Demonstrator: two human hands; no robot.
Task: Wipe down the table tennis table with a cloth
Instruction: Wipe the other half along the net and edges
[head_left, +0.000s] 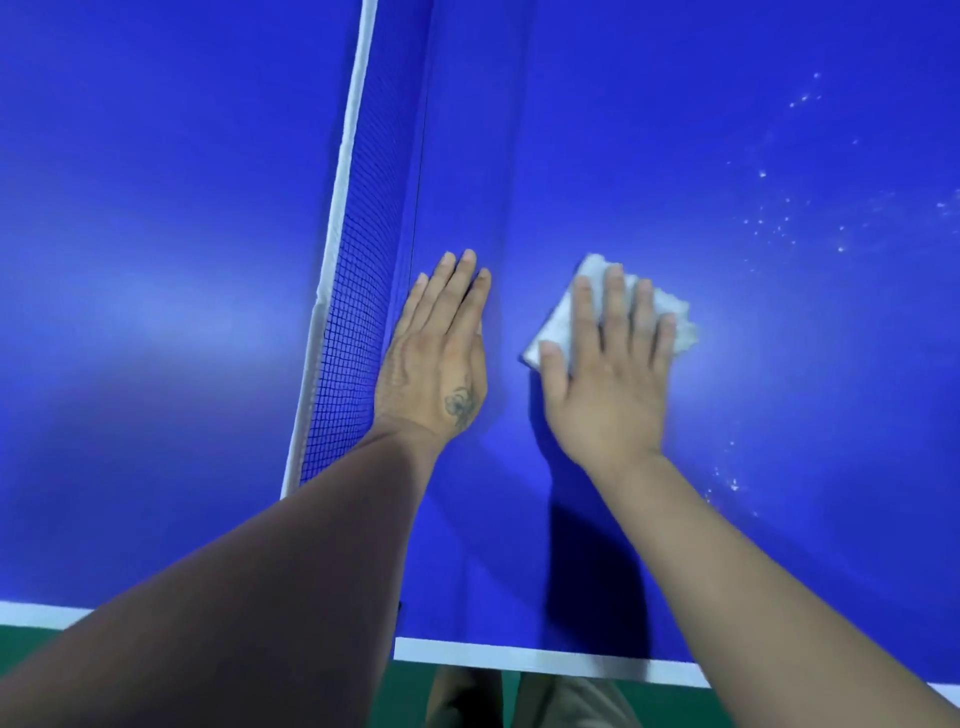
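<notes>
Pressing: my right hand (605, 374) lies flat, fingers straight, on the cloth (610, 309), pinning it to the table (727, 364).
Cloth: white, nubbly, folded.
Left hand (436, 358): flat, fingers together, gripping nothing, beside the net (353, 291).
Table: smooth blue, white-edged, pale specks right.
Floor (21, 644): green.

From my feed I see a dark blue mesh net (349, 291) with a white fabric band (340, 208) along its top edge, running away from the near side and standing upright. Scattered white specks (779, 223) dot the blue surface far to the right. Below the near edge lies a green floor (31, 644), and beige trouser fabric (566, 701) shows at the bottom.
</notes>
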